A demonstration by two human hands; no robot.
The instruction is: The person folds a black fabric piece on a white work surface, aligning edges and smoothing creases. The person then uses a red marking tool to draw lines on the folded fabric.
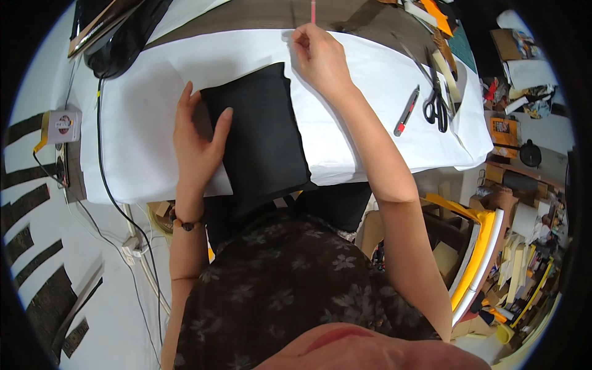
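Note:
A folded piece of black fabric (259, 129) lies on the white-covered table (139, 129), its near edge reaching over the table's front edge. At its left side rests my left hand (200, 142), fingers and thumb spread apart, the thumb over the fabric and the fingers beyond its left edge. My right hand (324, 58) is above the far edge of the white cover, past the fabric's far right corner. Its fingers are pinched together, and a slim pink stick (313, 11), perhaps a pencil, rises out of them; the lower part of the stick is hidden.
Black scissors (436, 110) and a red and grey utility knife (407, 111) lie on the right of the table. A black machine or lamp base (117, 52) stands at the far left, its cable (102, 154) hanging over the front edge. Cluttered shelves (524, 246) are at right.

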